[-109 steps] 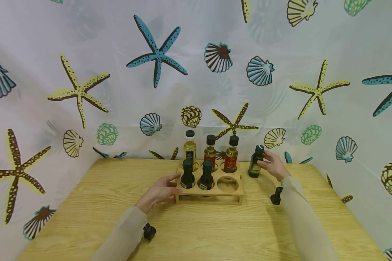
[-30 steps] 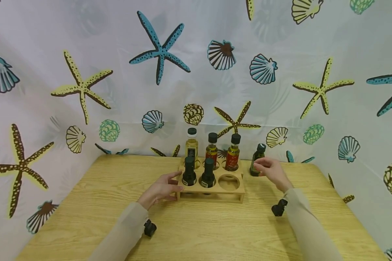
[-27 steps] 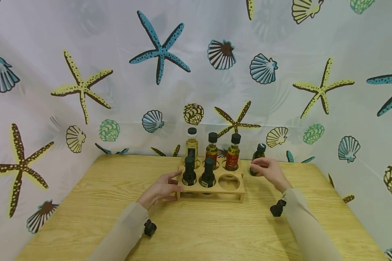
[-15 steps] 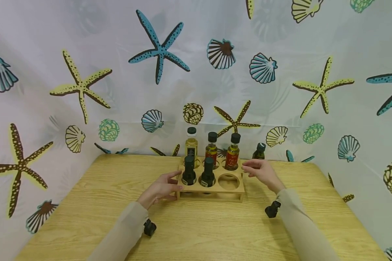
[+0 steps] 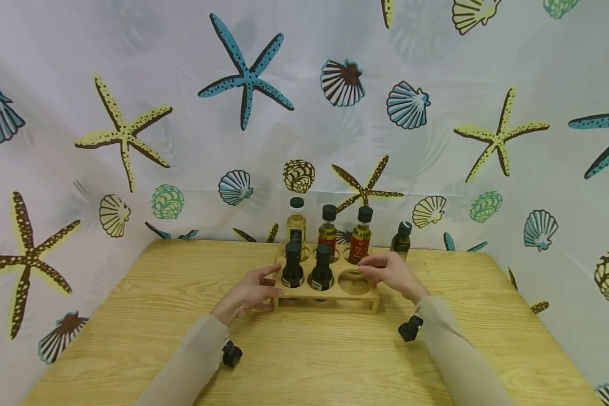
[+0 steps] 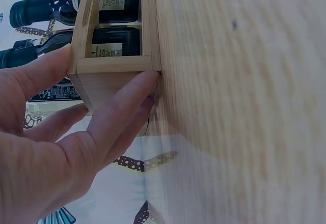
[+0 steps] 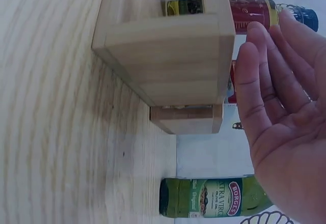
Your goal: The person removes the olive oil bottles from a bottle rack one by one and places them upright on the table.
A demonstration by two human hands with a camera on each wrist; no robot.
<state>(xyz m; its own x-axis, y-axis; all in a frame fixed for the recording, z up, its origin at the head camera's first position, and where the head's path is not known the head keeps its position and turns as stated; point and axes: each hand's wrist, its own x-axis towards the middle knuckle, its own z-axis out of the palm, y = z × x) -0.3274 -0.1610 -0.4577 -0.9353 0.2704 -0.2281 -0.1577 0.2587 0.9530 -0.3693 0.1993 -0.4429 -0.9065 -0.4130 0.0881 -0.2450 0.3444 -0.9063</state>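
Observation:
A two-tier wooden bottle rack (image 5: 307,293) stands on the table. My left hand (image 5: 250,290) rests on its left end, thumb at the top edge and spread fingers along the side in the left wrist view. Two dark bottles (image 5: 292,270) fill front holes, and the front right hole is vacant. My right hand (image 5: 392,273) hovers over the rack's right end beside that hole, fingers slightly bent and holding nothing. Behind it, a green olive oil bottle (image 5: 401,241) stands apart from the rack; its "Borges" label (image 7: 216,197) shows in the right wrist view.
In the rear row are a pale oil bottle (image 5: 296,228) with a white-collared cap and two red-labelled oil bottles (image 5: 360,242). A white curtain (image 5: 193,141) printed with starfish and shells hangs behind the wooden table (image 5: 304,361) and along both sides.
My right hand has let go of the olive oil bottle and moved left to the rack's right end. The bottle stays standing behind. My left hand keeps its place on the rack.

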